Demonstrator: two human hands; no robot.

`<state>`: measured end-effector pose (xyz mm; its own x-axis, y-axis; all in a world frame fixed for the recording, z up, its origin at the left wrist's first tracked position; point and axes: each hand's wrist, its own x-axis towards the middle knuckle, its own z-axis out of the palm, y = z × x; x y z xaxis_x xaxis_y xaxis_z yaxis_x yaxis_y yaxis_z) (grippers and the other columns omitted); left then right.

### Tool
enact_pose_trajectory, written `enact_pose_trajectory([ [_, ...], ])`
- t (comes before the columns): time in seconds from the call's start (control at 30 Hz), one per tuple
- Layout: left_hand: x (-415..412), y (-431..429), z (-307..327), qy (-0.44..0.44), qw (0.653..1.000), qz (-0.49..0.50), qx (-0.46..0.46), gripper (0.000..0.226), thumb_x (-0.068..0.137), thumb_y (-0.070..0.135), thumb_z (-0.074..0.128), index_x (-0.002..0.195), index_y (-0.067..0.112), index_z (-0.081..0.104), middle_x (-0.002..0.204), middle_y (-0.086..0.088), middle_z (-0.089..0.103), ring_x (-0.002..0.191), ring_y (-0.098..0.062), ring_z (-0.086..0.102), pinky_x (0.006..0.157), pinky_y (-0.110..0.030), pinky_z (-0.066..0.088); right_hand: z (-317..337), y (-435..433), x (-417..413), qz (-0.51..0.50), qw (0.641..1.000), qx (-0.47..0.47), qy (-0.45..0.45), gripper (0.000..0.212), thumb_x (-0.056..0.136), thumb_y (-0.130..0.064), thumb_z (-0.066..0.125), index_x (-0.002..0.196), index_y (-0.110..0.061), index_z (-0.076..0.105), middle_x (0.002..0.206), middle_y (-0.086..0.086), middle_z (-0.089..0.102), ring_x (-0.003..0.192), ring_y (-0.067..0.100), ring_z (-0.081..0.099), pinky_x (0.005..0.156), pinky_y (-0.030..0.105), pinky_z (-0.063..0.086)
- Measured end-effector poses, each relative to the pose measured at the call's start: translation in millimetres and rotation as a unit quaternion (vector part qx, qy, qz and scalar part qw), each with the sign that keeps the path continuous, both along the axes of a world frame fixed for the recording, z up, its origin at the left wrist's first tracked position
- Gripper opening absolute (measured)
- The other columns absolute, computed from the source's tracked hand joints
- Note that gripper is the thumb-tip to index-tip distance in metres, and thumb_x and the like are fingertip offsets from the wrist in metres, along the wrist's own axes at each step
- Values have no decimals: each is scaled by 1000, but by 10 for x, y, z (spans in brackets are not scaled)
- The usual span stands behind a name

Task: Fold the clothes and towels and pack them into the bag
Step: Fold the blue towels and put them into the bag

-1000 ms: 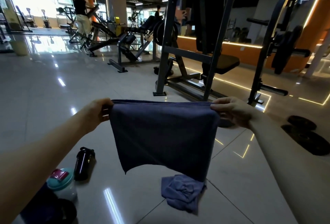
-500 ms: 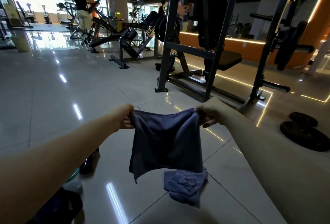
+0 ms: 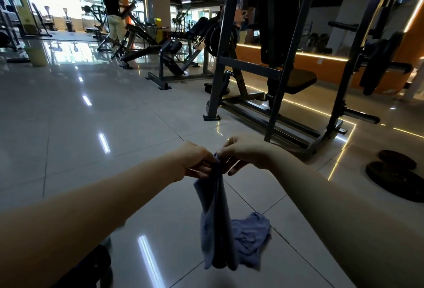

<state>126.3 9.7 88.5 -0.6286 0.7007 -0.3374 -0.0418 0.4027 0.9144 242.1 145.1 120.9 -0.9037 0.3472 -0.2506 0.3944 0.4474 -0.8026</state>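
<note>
The left hand [image 3: 195,160] and the right hand [image 3: 245,154] meet in mid-air, both at the top edge of a dusky blue, soft cloth towel [image 3: 215,218]; the left hand's fingers curl round the bunched corners, while the right hand pinches the same edge with its fingertips, its lower fingers loosely spread; the towel hangs straight down from this grip as a narrow, doubled strip, its lower end free above the glossy pale tiled floor [image 3: 91,150]. A second, crumpled blue cloth [image 3: 251,237] lies on the floor just behind the hanging towel and a little to its right. A dark, rounded object [image 3: 91,267] sits at the lower left under the left forearm; what it is cannot be told. Two black round weight plates [image 3: 394,179] lie flat on the floor at the right, touching or overlapping; a dark metal exercise rack [image 3: 282,58] stands beyond the hands.
</note>
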Motion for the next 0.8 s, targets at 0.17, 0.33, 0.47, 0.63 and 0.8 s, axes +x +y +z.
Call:
enact_pose_trajectory([
  [0.17, -6, -63, 70, 15, 1000, 1, 17, 19, 90, 9, 71, 102, -6, 72, 84, -19, 72, 71, -23, 66, 72, -32, 61, 24, 5, 36, 24, 1000, 16, 0, 19, 100, -14, 57, 106, 1, 67, 101, 20, 73, 89, 27, 75, 71, 32, 62],
  [0.33, 23, -63, 120, 33, 999, -4, 37, 14, 89, 9, 73, 95, -4, 73, 82, -17, 74, 71, -22, 68, 70, -32, 61, 16, 6, 15, 24, 999, 41, 7, 17, 100, -15, 58, 100, -2, 68, 94, 16, 74, 82, 22, 76, 68, 29, 61],
  [0.47, 16, -29, 135, 48, 998, -2, 47, 24, 85, 16, 79, 99, -2, 73, 85, -12, 77, 76, -20, 73, 74, -31, 62, 18, 19, -17, 54, 995, 84, 9, 18, 95, -14, 65, 107, -1, 69, 96, 12, 74, 86, 19, 75, 75, 29, 61],
  [0.63, 2, 19, 141, 86, 995, -26, 37, 25, 86, 25, 79, 99, 4, 76, 94, -10, 75, 89, -19, 70, 70, -26, 54, -60, -6, -65, 60, 970, 232, 42, 19, 89, -21, 73, 96, -4, 70, 85, 8, 72, 76, 14, 72, 69, 26, 59],
  [0.8, -186, 17, 115, 141, 990, 2, 25, 22, 97, 23, 65, 94, 3, 73, 88, -9, 73, 76, -17, 67, 66, -26, 53, -44, 96, 44, 91, 969, 227, 44, 9, 93, -17, 68, 95, -9, 67, 94, 8, 69, 85, 18, 70, 74, 29, 59],
])
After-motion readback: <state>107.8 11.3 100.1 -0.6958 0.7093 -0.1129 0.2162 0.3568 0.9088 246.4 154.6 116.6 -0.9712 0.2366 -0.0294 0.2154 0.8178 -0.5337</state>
